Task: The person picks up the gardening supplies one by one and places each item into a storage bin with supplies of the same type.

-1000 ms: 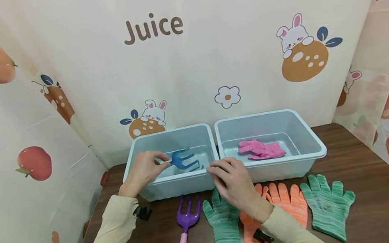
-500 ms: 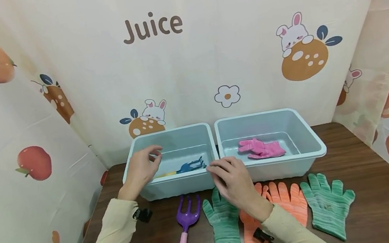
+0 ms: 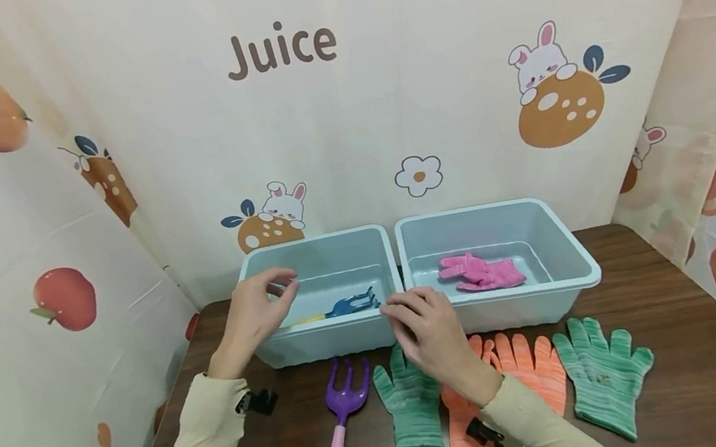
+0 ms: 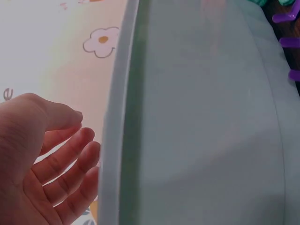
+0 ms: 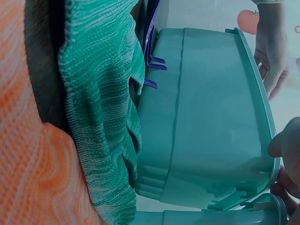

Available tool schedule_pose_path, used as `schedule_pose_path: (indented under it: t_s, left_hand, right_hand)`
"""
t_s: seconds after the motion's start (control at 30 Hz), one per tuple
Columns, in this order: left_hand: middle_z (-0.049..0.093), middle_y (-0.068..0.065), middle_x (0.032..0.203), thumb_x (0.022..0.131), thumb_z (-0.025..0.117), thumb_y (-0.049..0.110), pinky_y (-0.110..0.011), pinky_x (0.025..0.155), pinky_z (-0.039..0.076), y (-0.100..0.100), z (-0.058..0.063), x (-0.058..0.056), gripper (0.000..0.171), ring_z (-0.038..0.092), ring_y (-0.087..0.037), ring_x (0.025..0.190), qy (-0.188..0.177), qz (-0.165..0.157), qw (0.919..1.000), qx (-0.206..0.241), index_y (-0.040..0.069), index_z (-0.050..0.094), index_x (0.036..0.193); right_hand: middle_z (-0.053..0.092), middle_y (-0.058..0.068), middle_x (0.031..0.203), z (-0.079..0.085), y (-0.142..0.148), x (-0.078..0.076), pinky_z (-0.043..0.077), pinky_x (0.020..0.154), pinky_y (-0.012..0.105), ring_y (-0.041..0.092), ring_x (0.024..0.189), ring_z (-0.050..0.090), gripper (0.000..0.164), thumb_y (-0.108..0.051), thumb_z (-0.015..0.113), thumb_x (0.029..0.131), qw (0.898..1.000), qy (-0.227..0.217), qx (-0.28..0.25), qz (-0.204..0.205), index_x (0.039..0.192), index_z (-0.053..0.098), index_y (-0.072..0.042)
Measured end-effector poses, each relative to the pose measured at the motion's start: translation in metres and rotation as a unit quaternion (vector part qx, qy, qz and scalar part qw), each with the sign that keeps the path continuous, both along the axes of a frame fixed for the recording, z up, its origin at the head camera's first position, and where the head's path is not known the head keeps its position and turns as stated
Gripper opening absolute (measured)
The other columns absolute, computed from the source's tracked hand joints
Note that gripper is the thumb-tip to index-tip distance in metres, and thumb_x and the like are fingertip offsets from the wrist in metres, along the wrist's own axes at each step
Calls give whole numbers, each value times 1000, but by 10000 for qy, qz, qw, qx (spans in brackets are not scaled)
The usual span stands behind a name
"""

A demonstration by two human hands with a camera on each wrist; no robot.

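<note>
My left hand (image 3: 256,310) hovers over the left side of a pale blue plastic bin (image 3: 327,344), fingers loosely bent and holding nothing. Inside that bin lies a blue hand fork (image 3: 350,305) with a yellow handle, partly hidden by the front rim. My right hand (image 3: 432,335) is at the bin's front right corner; in the right wrist view its thumb (image 5: 282,140) is on the outer side of the rim and its fingers are behind it, pinching the edge. A purple garden fork (image 3: 345,401) with a pink handle lies on the table in front.
A second pale blue bin (image 3: 515,312) stands right beside the first, with a pink glove (image 3: 485,273) in it. Before the bins lie a green glove (image 3: 413,410), orange gloves (image 3: 532,375) and another green glove (image 3: 605,380). A printed curtain (image 3: 343,118) closes off the back.
My left hand has let go of the blue hand fork, which dropped to the bin's floor near the front wall. The hand then drew slightly back to the left. The right hand stayed in place.
</note>
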State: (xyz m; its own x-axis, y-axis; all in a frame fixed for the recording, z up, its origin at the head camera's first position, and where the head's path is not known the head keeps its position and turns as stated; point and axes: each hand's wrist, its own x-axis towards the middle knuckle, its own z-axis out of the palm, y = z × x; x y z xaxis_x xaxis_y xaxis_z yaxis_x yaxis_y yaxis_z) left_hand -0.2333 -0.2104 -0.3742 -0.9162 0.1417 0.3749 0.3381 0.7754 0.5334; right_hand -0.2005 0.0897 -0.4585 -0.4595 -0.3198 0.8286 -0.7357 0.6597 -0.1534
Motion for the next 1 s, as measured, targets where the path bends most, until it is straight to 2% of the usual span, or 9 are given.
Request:
schedule_pose_path:
  t_s: [0.33,0.67,1.0]
  left_hand:
    - [81,-8,100,101,73,19,-44,80,61,7,4,14,19,74,-24,88,338,-161,9991,184,9,80,115]
    - [78,-2,89,99,75,17,-26,69,58,9,2,25,16,69,-14,81,446,-308,9982,266,10,81,112]
    - [76,2,82,97,77,14,-24,64,58,16,0,39,13,66,-9,73,547,-482,9967,358,11,81,109]
  right_hand:
    - [77,4,110,1,0,0,56,87,47,28,103,67,18,-9,79,92,10000,60,-13,20,109,82,-14]
    - [78,4,110,3,0,1,56,87,48,28,103,67,18,-9,79,92,9999,89,-28,47,109,82,-14]
    - [78,4,111,4,0,2,56,89,48,28,104,67,19,-8,79,92,10000,-13,-29,31,110,82,-14]
